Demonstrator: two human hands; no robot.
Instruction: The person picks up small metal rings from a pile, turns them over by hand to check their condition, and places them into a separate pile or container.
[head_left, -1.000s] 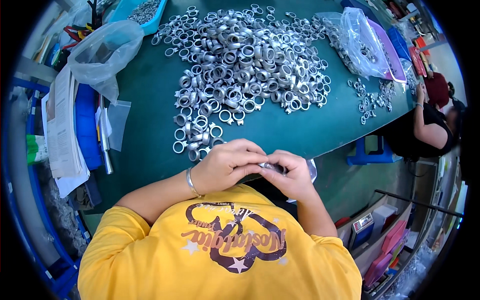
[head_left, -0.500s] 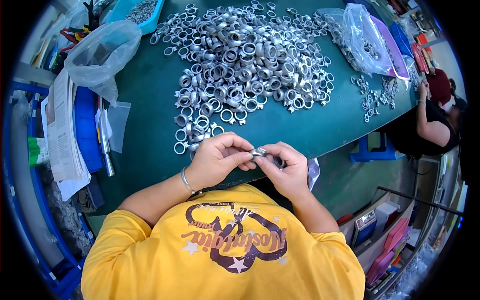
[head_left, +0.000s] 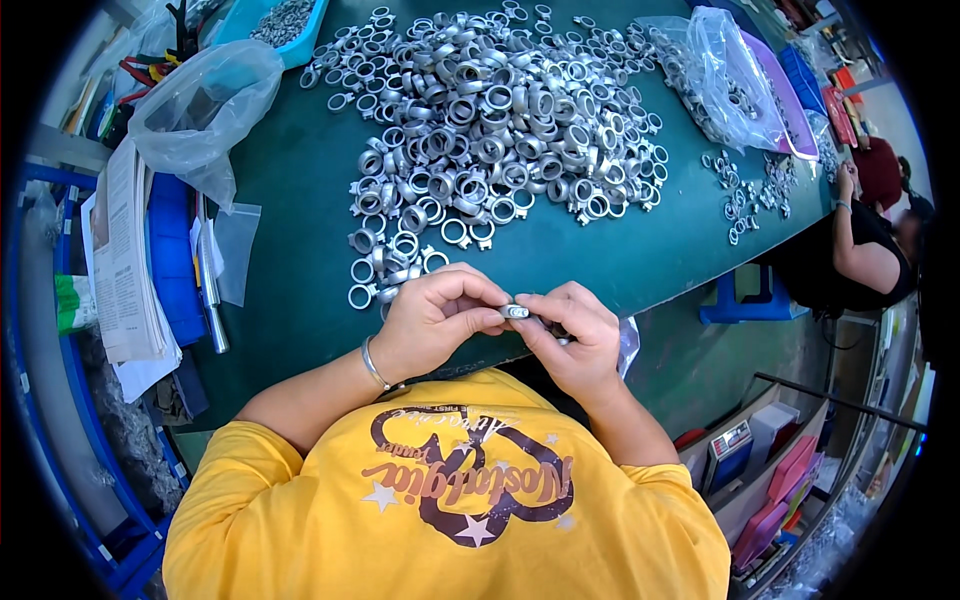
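Between my hands, just off the table's near edge, is a small silver metal ring clamp (head_left: 516, 312), its lug side turned up. My left hand (head_left: 437, 318) pinches one side of it with thumb and fingertips. From the other side, my right hand (head_left: 575, 338) grips it with thumb and forefinger, and another ring partly shows inside the curled fingers. A large heap of similar silver ring clamps (head_left: 500, 120) lies beyond my hands on the green table (head_left: 300, 200). The nearest loose ones sit just past my left hand.
At the right are a clear plastic bag (head_left: 735, 85), a purple tray (head_left: 785, 95) and smaller loose rings (head_left: 740, 205). A blue tray (head_left: 290, 50), plastic bag (head_left: 205, 110) and paper stack (head_left: 128, 250) stand left. Another person (head_left: 870, 250) sits at the far right.
The ring clamp has turned between my fingertips, so its lug now faces up. My right fingers have shifted slightly, hiding more of the second ring.
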